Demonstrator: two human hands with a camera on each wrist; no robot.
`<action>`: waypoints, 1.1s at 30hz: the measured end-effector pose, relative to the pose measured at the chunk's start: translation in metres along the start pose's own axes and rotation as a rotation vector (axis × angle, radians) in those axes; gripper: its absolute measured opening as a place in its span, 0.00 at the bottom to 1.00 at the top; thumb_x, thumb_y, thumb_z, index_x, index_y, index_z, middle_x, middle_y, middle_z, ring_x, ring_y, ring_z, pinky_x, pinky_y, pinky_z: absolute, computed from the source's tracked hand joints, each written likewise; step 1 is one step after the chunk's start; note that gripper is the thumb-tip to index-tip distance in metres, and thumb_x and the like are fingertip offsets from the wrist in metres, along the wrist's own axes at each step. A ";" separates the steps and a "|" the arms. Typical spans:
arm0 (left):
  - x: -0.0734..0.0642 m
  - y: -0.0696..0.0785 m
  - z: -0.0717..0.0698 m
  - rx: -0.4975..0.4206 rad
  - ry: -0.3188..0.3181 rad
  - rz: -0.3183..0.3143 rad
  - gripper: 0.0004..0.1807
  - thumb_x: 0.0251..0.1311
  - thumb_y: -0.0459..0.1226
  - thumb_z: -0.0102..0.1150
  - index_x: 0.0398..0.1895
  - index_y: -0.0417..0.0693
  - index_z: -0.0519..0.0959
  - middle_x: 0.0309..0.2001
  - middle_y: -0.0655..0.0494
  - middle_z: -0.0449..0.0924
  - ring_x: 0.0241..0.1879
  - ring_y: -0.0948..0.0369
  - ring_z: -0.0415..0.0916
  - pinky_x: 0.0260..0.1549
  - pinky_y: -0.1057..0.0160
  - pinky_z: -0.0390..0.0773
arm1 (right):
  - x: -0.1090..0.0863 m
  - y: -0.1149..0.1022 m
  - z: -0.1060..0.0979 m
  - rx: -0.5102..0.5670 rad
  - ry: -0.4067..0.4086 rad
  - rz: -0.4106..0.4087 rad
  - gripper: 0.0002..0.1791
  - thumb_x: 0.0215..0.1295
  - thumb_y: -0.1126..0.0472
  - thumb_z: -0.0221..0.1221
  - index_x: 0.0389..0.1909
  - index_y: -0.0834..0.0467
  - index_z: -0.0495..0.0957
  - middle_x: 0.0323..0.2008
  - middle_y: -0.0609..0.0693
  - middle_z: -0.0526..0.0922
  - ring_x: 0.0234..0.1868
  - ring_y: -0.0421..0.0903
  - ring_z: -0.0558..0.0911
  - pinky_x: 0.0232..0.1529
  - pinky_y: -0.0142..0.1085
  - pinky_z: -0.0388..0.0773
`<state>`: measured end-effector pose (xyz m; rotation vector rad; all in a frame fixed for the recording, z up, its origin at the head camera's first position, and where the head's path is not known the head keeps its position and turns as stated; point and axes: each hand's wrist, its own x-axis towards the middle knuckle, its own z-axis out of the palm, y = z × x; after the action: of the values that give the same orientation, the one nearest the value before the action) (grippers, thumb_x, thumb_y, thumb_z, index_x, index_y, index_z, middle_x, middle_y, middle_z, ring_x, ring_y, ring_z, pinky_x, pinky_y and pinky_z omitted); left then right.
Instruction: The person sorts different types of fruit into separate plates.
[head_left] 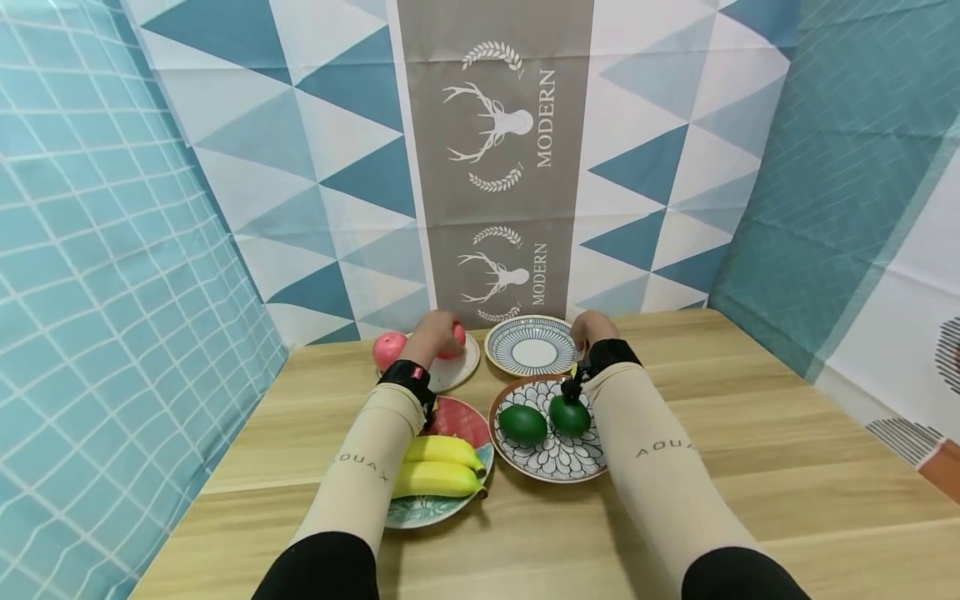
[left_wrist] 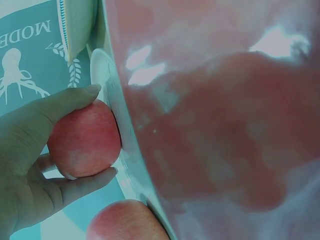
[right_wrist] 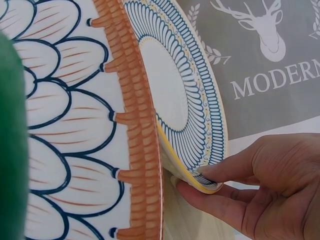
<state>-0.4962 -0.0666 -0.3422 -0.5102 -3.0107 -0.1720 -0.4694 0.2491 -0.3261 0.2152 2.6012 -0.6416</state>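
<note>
In the left wrist view my left hand (left_wrist: 37, 145) holds a red apple (left_wrist: 86, 140) between thumb and fingers, at the white plate (head_left: 468, 358). A second apple (head_left: 389, 350) lies on that plate's left side. My right hand (right_wrist: 270, 185) pinches the rim of a blue-lined plate (right_wrist: 165, 85), thumb on top and fingers underneath. From the head view this plate (head_left: 534, 346) stands at the back, just right of the white one, and bears nothing.
Nearer me, a petal-patterned plate (head_left: 555, 462) with a brown rim carries two green avocado-like fruits (head_left: 522, 425). Left of it, two bananas (head_left: 438, 479) lie on a red and green plate (head_left: 420, 517). A patterned cloth wall (head_left: 352, 167) rises behind the wooden table (head_left: 750, 417).
</note>
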 end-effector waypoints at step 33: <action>0.000 0.042 -0.037 -0.027 0.067 0.101 0.28 0.41 0.45 0.77 0.48 0.49 0.80 0.45 0.48 0.78 0.45 0.49 0.75 0.44 0.53 0.76 | -0.001 0.003 -0.002 0.152 -0.027 0.028 0.13 0.74 0.66 0.47 0.45 0.66 0.79 0.22 0.51 0.73 0.21 0.43 0.67 0.28 0.35 0.68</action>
<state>-0.4796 -0.0319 -0.3019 -0.6438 -2.9132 -0.2185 -0.4683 0.2528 -0.3256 0.2882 2.5207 -0.8271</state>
